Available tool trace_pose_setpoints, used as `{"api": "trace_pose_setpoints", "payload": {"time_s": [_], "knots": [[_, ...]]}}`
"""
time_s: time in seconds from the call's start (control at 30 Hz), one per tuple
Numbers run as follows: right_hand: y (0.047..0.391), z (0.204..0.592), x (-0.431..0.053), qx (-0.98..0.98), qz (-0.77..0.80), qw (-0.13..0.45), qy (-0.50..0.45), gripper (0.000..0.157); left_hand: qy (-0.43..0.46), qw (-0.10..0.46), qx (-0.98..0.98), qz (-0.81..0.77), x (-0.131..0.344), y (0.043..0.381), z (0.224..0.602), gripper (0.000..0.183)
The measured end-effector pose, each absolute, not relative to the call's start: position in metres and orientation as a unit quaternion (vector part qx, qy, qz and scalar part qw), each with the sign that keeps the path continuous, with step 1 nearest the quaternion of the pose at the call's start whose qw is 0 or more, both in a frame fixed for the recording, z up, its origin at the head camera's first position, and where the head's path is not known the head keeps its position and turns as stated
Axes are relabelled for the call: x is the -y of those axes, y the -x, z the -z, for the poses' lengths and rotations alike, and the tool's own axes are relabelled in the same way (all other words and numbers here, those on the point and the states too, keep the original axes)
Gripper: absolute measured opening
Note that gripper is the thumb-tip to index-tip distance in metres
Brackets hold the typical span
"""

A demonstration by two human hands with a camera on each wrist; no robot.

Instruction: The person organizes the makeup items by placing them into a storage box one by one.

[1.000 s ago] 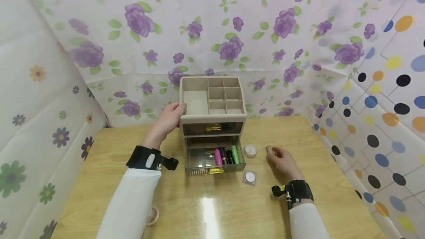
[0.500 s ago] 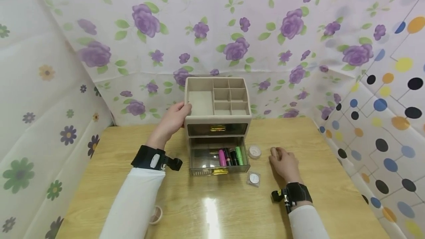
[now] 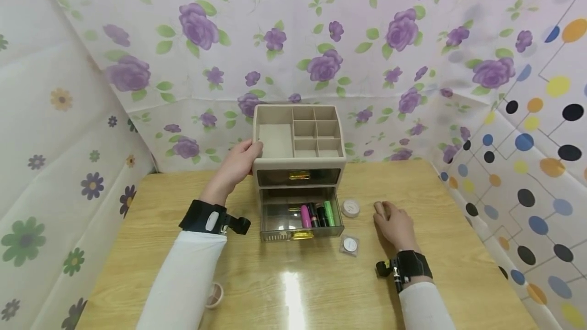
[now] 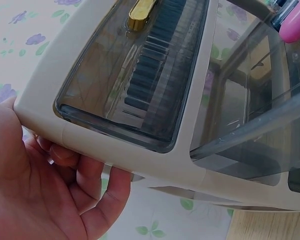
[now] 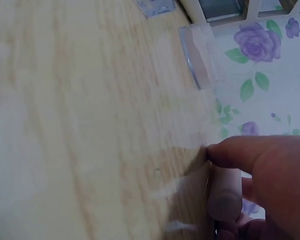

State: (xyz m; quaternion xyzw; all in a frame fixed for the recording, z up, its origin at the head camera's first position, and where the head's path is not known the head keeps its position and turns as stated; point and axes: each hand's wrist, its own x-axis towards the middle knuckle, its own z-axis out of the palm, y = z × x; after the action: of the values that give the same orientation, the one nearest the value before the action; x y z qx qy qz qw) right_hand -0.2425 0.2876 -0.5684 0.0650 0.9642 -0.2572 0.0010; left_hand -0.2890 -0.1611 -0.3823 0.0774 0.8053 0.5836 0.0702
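A beige makeup organizer (image 3: 300, 165) stands at the back of the table, its lower clear drawer (image 3: 300, 230) pulled out. In that drawer lie a pink tube (image 3: 305, 216), a green tube (image 3: 329, 213) and several dark ones. My left hand (image 3: 236, 166) grips the organizer's left side, thumb at the top edge and fingers along the side wall, as the left wrist view shows. To the right, my right hand (image 3: 396, 224) pinches a small pinkish-beige cylindrical tube (image 5: 225, 196) low over the table, thumb on one side and fingers partly hidden behind it.
A round pale jar (image 3: 350, 208) and a square clear case with a white disc (image 3: 349, 245) sit right of the drawer. A round compact (image 3: 214, 295) lies beside my left sleeve. Floral cloth (image 3: 293, 39) hangs behind the table.
The head view has shifted a little. My left hand keeps its grip on the organizer, and my right hand stays at the beige tube almost without moving.
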Motion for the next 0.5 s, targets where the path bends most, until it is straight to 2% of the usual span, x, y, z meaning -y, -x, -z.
{"api": "trace_pose_setpoints", "payload": {"time_s": [0.5], "knots": [[0.2426, 0.5585, -0.2848, -0.964, 0.257, 0.015, -0.064, 0.064, -0.075, 0.069, -0.807, -0.582, 0.1621, 0.2890, 0.3818, 0.055]]}}
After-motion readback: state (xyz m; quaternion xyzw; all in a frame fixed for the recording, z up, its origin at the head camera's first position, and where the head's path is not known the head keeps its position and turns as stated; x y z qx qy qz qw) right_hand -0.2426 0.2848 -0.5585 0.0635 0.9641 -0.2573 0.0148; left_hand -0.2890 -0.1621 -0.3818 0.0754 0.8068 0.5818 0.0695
